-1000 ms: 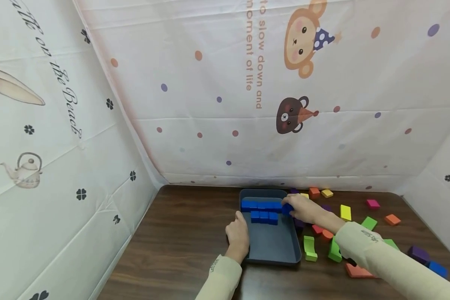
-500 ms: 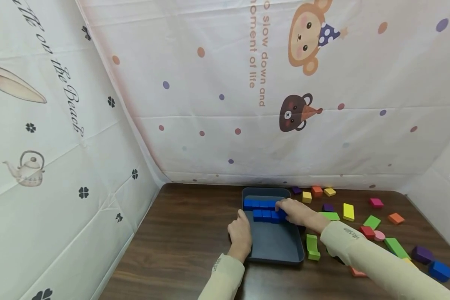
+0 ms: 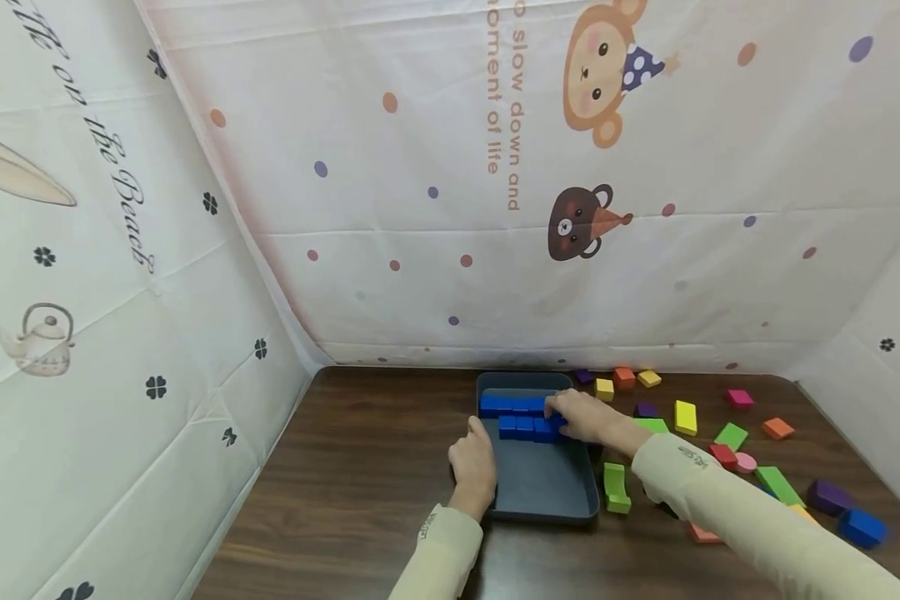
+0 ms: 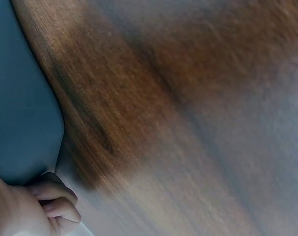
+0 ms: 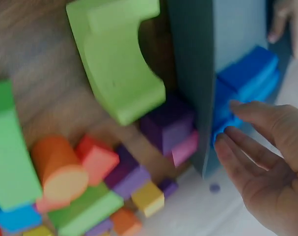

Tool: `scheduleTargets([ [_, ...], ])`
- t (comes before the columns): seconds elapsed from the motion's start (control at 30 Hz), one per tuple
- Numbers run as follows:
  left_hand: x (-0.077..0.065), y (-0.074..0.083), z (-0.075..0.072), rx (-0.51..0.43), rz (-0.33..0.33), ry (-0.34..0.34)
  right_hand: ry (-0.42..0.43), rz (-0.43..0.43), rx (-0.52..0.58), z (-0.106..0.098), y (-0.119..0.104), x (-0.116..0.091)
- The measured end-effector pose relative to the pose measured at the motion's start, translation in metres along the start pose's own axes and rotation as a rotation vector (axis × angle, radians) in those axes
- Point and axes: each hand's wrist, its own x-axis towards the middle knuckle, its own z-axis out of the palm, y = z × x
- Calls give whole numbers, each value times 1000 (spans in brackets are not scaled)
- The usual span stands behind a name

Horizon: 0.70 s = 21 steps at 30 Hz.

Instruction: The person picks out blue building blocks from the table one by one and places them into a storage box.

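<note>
On the wooden table stands a dark grey tray (image 3: 543,487) holding two rows of blue blocks toward its far end, the back row (image 3: 510,405) longer in view than the front row (image 3: 523,427). My left hand (image 3: 472,460) grips the tray's left rim, thumb uppermost; in the left wrist view its fingers (image 4: 63,209) curl at the tray's edge. My right hand (image 3: 585,417) reaches over the tray's right wall. Its thumb and fingertips pinch a blue block (image 5: 225,119) at the right end of the front row, and partly hide it.
Right of the tray lie several coloured blocks: a light green arch (image 3: 616,488) close to the wall, an orange cylinder (image 5: 60,167), a yellow block (image 3: 686,417), a purple block (image 3: 829,497) and a blue block (image 3: 862,527). A printed cloth (image 3: 390,192) hangs behind the table.
My right hand has brought a blue block leftward from the tray's right wall to the end of the front row, then stayed there. The left hand keeps its grip on the rim.
</note>
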Motion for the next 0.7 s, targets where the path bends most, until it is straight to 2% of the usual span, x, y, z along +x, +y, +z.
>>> scheduleTargets([
  [0.17,0,-3,-3,-9,2,-13,44,30,-10,-28,18,-21],
  [0.3,0,-6,-4,-15,0,-30,-20,116,25,-41,39,-53],
  [0.47,-1,-4,-6,-51,15,-49,-167,225,69,-42,63,-99],
  [0.57,-4,0,-5,-60,24,-39,-231,243,72,-36,73,-122],
  [0.7,-3,-3,-4,-28,24,-24,-264,211,105,-27,82,-132],
])
